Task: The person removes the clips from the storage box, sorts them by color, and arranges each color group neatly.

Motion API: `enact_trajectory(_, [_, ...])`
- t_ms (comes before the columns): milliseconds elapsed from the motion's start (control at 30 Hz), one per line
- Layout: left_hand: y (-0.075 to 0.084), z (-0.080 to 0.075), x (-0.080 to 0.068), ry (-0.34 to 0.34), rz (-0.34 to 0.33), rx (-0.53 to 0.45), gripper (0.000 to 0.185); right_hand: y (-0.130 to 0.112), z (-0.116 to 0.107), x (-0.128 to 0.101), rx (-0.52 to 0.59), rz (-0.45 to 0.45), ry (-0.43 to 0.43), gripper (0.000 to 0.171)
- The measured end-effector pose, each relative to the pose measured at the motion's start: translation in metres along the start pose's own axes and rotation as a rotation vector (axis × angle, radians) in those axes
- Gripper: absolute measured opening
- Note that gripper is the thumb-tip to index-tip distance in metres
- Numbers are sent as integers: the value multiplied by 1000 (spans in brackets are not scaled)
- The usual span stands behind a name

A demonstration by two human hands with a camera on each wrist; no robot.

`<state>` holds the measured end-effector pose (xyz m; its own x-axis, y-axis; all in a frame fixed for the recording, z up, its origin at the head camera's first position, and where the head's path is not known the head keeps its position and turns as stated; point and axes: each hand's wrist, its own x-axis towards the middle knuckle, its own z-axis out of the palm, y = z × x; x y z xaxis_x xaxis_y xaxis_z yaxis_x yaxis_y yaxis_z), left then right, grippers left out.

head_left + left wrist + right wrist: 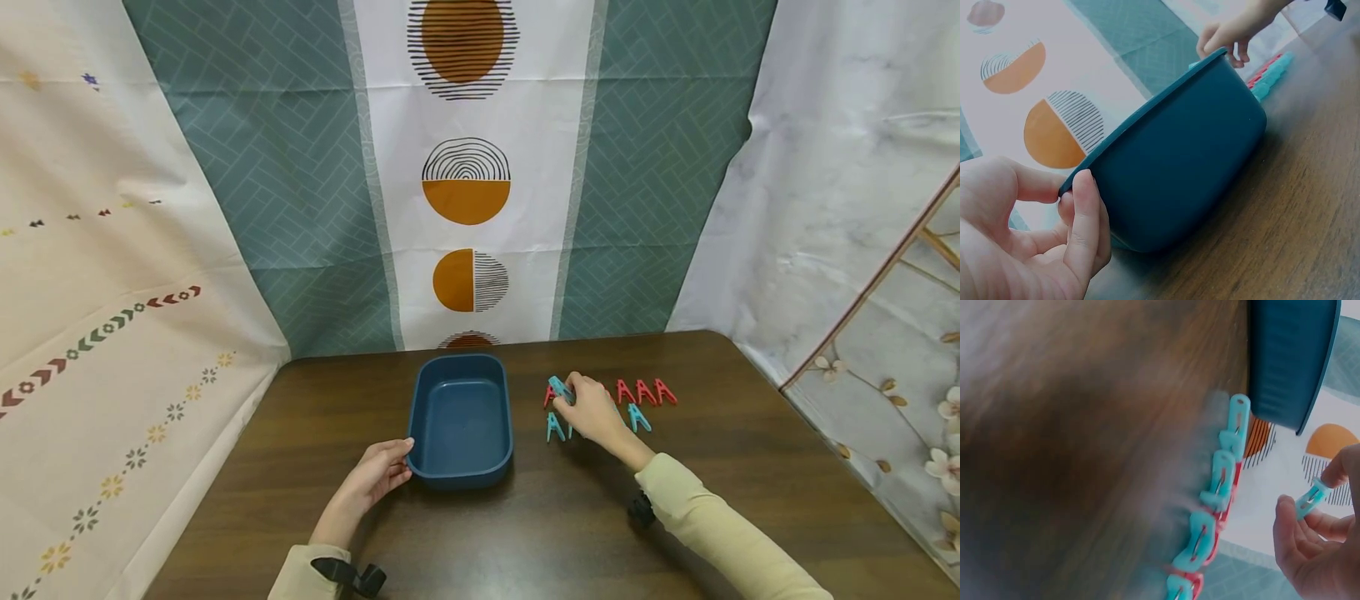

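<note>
Right wrist view alone shows right hand [1316,550] grip pinching teal peg [1309,499]; left hand [1029,244] holds bin [1179,156].

Behind my brown wooden table [525,533] hangs a teal herringbone cloth [285,167] with a white central strip of orange-and-black circles [465,179]. A cream cloth with arrow and flower borders [97,350] drapes past the table's left edge; a marbled white sheet [840,167] hangs beyond its far right corner.
</note>
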<state>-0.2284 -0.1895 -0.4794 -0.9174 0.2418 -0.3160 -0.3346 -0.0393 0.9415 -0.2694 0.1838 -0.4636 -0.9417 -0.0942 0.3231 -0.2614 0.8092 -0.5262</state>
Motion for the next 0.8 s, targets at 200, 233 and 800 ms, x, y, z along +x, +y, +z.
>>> enact_trajectory(200, [0, 0, 1, 10, -6, 5, 46, 11, -5, -3, -32, 36, -13, 21])
enact_trajectory(233, [0, 0, 1, 11, -6, 6, 47, 13, -6, -4, -33, 38, -15, 21])
enact_trajectory(800, [0, 0, 1, 19, -6, 7, 38, 37, -26, -10, -47, 86, -34, 23])
